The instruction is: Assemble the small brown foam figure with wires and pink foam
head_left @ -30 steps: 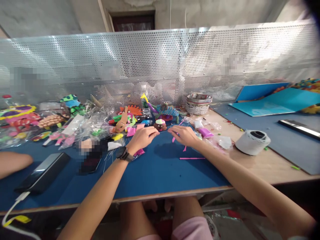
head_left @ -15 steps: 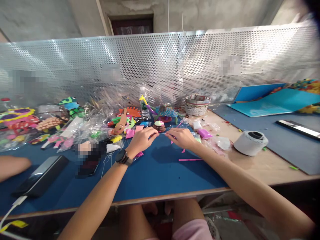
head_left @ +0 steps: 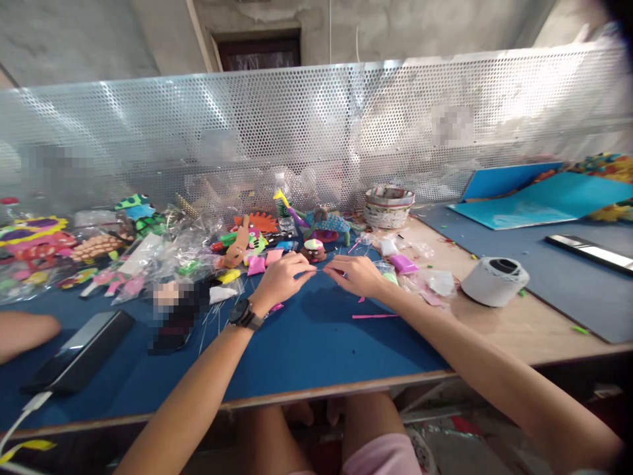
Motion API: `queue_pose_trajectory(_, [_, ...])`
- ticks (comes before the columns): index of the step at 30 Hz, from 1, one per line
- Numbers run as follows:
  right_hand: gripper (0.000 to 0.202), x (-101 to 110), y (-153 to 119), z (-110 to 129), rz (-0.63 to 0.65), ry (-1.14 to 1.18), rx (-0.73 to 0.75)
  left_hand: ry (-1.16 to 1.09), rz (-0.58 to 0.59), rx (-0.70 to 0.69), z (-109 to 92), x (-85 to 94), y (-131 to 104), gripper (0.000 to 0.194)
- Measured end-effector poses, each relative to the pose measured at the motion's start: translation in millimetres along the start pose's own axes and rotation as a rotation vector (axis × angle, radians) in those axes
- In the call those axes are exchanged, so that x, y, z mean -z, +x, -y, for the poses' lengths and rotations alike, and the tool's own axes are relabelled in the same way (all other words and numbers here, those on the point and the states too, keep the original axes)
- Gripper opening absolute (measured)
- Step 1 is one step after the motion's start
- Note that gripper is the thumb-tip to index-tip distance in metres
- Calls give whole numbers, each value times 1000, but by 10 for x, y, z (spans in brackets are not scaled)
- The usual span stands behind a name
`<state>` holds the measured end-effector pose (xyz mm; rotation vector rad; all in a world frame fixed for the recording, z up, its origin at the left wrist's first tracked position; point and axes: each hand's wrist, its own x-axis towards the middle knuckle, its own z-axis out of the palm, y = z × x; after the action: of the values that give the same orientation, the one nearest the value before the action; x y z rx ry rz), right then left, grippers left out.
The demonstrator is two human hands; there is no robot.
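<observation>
Over the blue table top (head_left: 316,349), my left hand (head_left: 284,278) and my right hand (head_left: 357,276) face each other, fingertips closed in pinches. A thin pale strand (head_left: 319,268), like a wire, spans the small gap between them; its ends are hidden in the fingers. Just behind sits a brown clay figure (head_left: 313,251) with eyes and a pink and cream top. A pink strip (head_left: 374,316) lies flat below my right hand. Several thin wires (head_left: 211,320) lie left of my watch-wearing left wrist.
Bagged clay models (head_left: 173,241) crowd the back left. A water bottle (head_left: 283,204), a woven basket (head_left: 388,207) and a purple clay packet (head_left: 404,264) stand or lie farther back. To the right is a white roll (head_left: 495,282). A power bank (head_left: 79,349) and another person's arm (head_left: 27,335) are left.
The visible strand between my fingertips is shorter, and my hands are slightly nearer each other. My right hand has tilted a little. The objects on the table stay put.
</observation>
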<state>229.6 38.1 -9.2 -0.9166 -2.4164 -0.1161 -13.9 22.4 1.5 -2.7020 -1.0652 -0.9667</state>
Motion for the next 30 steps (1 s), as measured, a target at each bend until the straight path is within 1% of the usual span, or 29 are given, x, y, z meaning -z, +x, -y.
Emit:
queue_pose_trajectory(6, [32,29,12,-22,10,-23,6,-5,18,-1,21,-13,-4,21])
queue_pose_trajectory(12, [31,17,14,20,18,-41,-18,-3,20,-5,6,-37,6,20])
queue_pose_trajectory(18, [31,-18,9,35,15,-38,-64,16,-20,30,-24,-41,8,19])
queue_pose_trajectory(22, [32,5,6,-19,16,-47,-103,50,-64,73,40,1,7,19])
queue_pose_trajectory(26, [32,27,4,-89,-1,-83,-133,75,-59,73,126,35,5,19])
queue_pose_trajectory(30, [29,-10,5,-103,5,-89,-86,88,-40,54,109,29,11,20])
